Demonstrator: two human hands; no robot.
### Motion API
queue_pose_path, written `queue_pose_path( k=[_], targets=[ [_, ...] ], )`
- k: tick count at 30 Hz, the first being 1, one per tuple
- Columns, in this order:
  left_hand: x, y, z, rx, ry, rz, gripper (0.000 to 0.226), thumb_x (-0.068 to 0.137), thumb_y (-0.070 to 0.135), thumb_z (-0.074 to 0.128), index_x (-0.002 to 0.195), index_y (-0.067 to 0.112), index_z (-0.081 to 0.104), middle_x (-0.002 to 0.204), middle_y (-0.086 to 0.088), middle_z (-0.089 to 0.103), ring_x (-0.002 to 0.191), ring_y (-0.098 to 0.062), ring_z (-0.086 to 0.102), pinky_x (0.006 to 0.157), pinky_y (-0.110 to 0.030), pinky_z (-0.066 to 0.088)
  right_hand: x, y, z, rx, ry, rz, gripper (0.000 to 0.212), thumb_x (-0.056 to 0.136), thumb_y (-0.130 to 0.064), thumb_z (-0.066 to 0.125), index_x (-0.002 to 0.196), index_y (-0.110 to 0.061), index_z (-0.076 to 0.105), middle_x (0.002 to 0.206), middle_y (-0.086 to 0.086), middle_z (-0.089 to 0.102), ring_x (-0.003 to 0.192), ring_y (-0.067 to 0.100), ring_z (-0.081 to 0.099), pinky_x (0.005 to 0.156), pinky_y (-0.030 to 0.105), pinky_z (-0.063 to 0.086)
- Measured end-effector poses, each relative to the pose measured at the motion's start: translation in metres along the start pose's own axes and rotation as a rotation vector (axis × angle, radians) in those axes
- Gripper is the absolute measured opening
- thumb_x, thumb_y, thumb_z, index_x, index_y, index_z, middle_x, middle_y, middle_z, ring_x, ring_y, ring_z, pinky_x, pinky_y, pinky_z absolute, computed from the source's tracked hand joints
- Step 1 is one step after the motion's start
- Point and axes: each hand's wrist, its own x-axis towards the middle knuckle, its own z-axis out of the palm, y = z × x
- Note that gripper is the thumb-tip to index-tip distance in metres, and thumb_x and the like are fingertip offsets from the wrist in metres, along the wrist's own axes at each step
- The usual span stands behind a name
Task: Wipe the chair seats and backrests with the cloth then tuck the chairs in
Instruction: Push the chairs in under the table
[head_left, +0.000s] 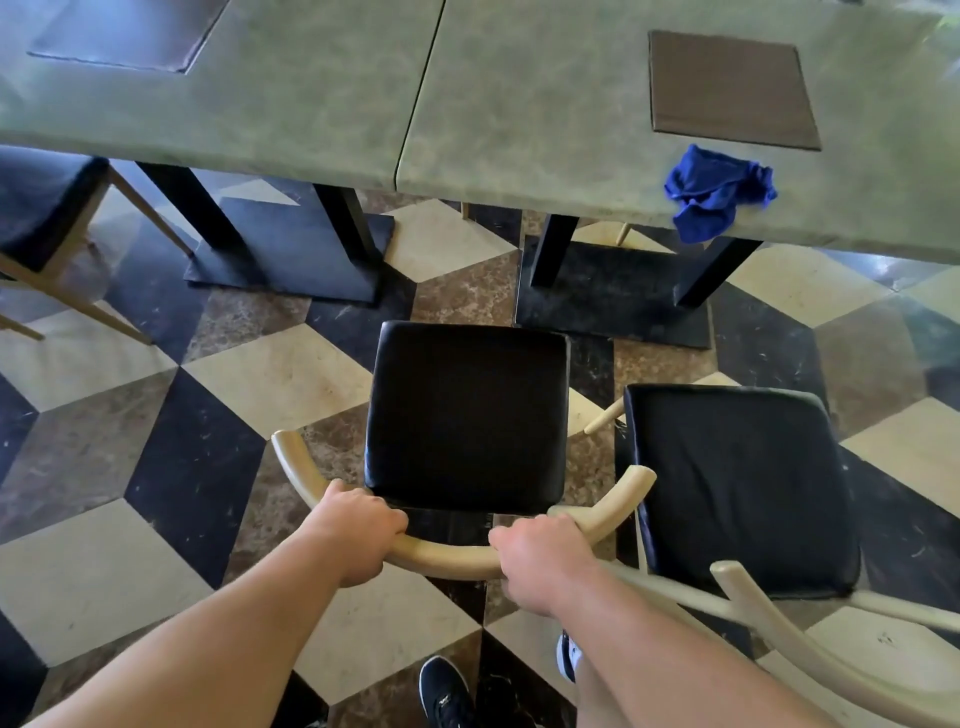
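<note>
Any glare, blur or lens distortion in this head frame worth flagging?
Head view: wide-angle bowing curves the green mottled tabletop edge; washed-out glare at the top right corner; soft sheen on the black padded chair seat; both hands and the crumpled blue cloth look sharp.

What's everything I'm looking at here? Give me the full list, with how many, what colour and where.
Tables: two, grey-green tops on black bases, pushed edge to edge across the top.
Mats: two, dark brown squares, one on each tabletop.
Cloth: one, blue, crumpled at the right table's near edge.
Middle chair: one, black seat, cream curved backrest, pulled out from the tables.
Right chair: one, black seat, cream frame, beside the middle chair.
Left chair: one, dark seat, wooden legs, partly under the left table.
Floor: black, cream and brown tiles.
Shoes: dark and white, bottom edge.
Left hand: closed on the backrest.
Right hand: closed on the backrest.
</note>
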Motion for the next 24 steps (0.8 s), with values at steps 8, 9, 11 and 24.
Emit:
queue_pose_path(
  k=[8, 9, 11, 24],
  targets=[
    [0.057, -0.031, -0.048, -0.047, 0.085, -0.024, 0.025, 0.091, 0.046, 0.073, 0.113, 0.049, 0.064, 0.104, 0.018, 0.068, 0.105, -0.014, 0.063, 0.104, -0.046, 0.041, 0.057, 0.046, -0.038, 0.004, 0.032, 0.008, 0.028, 0.087, -0.039, 0.074, 0.089, -0.033, 0.046, 0.077, -0.006, 0.054, 0.068, 0.02, 0.054, 0.077, 0.046, 0.049],
    [0.066, -0.035, -0.056, -0.053, 0.087, -0.032, 0.025, 0.09, 0.046, 0.074, 0.113, 0.05, 0.064, 0.103, 0.018, 0.068, 0.105, -0.014, 0.063, 0.104, -0.046, 0.04, 0.066, 0.053, -0.045, 0.004, 0.03, 0.015, 0.027, 0.087, -0.04, 0.074, 0.09, -0.034, 0.047, 0.078, -0.007, 0.054, 0.069, 0.021, 0.054, 0.076, 0.045, 0.047],
    [0.083, -0.041, -0.073, -0.052, 0.082, -0.039, 0.025, 0.09, 0.046, 0.074, 0.111, 0.049, 0.063, 0.101, 0.018, 0.067, 0.104, -0.014, 0.063, 0.105, -0.046, 0.04, 0.082, 0.067, -0.057, 0.002, 0.027, 0.025, 0.022, 0.088, -0.04, 0.071, 0.091, -0.033, 0.05, 0.079, -0.007, 0.056, 0.072, 0.022, 0.056, 0.074, 0.045, 0.042],
    [0.166, -0.084, -0.153, 0.005, 0.066, -0.091, 0.022, 0.087, 0.03, 0.067, 0.094, 0.047, 0.053, 0.087, 0.015, 0.06, 0.093, -0.018, 0.059, 0.114, -0.056, 0.033, 0.157, 0.127, -0.12, 0.006, 0.023, 0.044, 0.015, 0.09, -0.039, 0.069, 0.097, -0.034, 0.056, 0.082, -0.01, 0.059, 0.077, 0.017, 0.061, 0.082, 0.044, 0.05]
  ],
)
